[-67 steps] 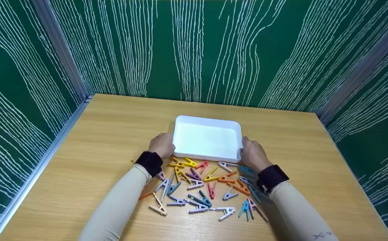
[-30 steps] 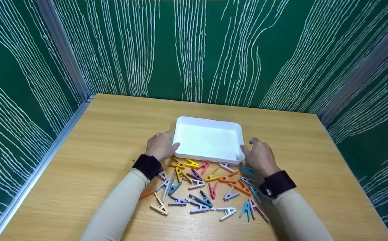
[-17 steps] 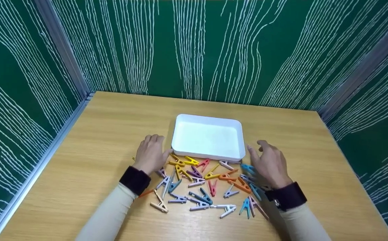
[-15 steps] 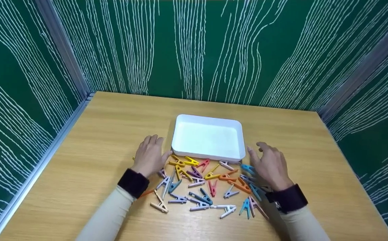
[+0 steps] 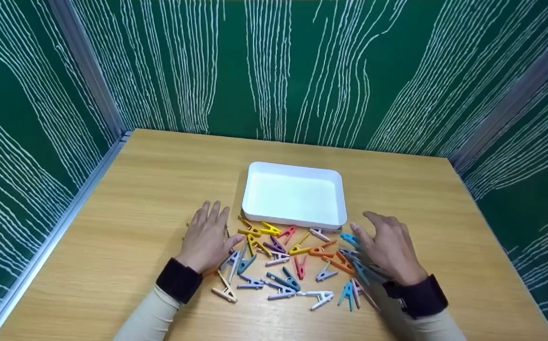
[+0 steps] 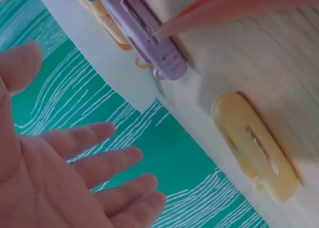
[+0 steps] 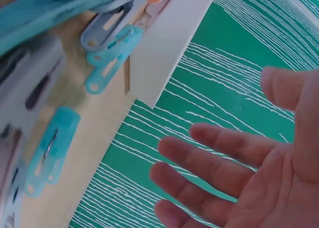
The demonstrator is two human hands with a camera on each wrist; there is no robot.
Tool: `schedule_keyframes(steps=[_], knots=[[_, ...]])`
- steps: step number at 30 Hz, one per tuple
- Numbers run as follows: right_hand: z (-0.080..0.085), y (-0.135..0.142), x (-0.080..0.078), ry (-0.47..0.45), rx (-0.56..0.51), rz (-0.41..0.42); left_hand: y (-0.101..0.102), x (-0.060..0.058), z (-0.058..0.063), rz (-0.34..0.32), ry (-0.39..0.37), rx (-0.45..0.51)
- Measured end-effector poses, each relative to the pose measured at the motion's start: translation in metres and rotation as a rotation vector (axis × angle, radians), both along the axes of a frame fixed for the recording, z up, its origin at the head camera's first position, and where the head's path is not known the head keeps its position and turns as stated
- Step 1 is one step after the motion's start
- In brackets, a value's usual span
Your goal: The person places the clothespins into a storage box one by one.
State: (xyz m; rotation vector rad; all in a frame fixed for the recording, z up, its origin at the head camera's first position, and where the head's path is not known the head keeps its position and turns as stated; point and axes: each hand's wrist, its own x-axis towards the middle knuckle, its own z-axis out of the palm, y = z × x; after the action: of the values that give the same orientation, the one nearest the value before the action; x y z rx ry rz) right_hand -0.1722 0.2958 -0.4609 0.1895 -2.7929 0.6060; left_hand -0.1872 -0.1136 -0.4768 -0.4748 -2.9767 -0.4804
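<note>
My left hand (image 5: 206, 240) hovers with spread fingers over the left side of a pile of clothespins, holding nothing. In the left wrist view its palm shows bare, near a purple clothespin (image 6: 144, 31) and a yellow clothespin (image 6: 255, 148). On the other side my right hand (image 5: 390, 246), fingers loosely extended, is beside the pile's right edge; its palm is bare too. A turquoise clothespin (image 7: 112, 56) appears near it in the right wrist view. The white tray (image 5: 295, 220) stands behind the pile with nothing in it, apart from both hands.
Clothespins of several colours lie scattered on the wooden table (image 5: 179, 161), among them an orange clothespin (image 5: 339, 263), a white clothespin (image 5: 320, 298) and a red clothespin (image 5: 300, 267). Green panels with white lines (image 5: 274, 71) enclose the table at the back and sides.
Both hands have let go of the tray's sides and drawn outward and back toward the pile. The tray and the clothespins stay in place.
</note>
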Motion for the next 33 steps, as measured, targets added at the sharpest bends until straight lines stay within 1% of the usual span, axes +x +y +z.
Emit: schedule_keyframes(steps=[3, 8, 10, 13, 15, 19, 22, 25, 29, 33], knots=[[0.003, 0.005, 0.002, -0.037, 0.039, 0.021, -0.001, 0.003, 0.001, -0.017, 0.0, -0.011], [0.007, 0.014, 0.004, -0.063, 0.115, 0.098, -0.003, 0.005, 0.002, -0.027, -0.039, -0.043], [0.007, 0.017, 0.004, -0.081, 0.131, 0.114, -0.004, 0.005, 0.003, -0.028, -0.063, -0.048], [0.002, 0.017, 0.003, -0.103, 0.15, 0.116, -0.005, 0.006, 0.004, -0.035, -0.086, -0.054], [-0.002, 0.016, 0.001, -0.093, 0.164, 0.125, -0.005, 0.007, 0.004, -0.041, -0.096, -0.052], [-0.01, 0.015, -0.003, -0.022, 0.204, 0.14, -0.006, 0.01, 0.003, -0.042, -0.11, -0.05], [-0.014, 0.014, -0.004, 0.014, 0.213, 0.134, -0.005, 0.01, 0.002, -0.048, -0.119, -0.05], [-0.017, 0.013, -0.006, 0.012, 0.211, 0.131, -0.004, 0.011, 0.001, -0.057, -0.125, -0.048], [-0.022, 0.012, -0.008, -0.004, 0.207, 0.132, -0.003, 0.011, 0.001, -0.053, -0.129, -0.062], [-0.025, 0.014, -0.009, -0.019, 0.209, 0.12, -0.002, 0.011, 0.002, -0.055, -0.125, -0.073]])
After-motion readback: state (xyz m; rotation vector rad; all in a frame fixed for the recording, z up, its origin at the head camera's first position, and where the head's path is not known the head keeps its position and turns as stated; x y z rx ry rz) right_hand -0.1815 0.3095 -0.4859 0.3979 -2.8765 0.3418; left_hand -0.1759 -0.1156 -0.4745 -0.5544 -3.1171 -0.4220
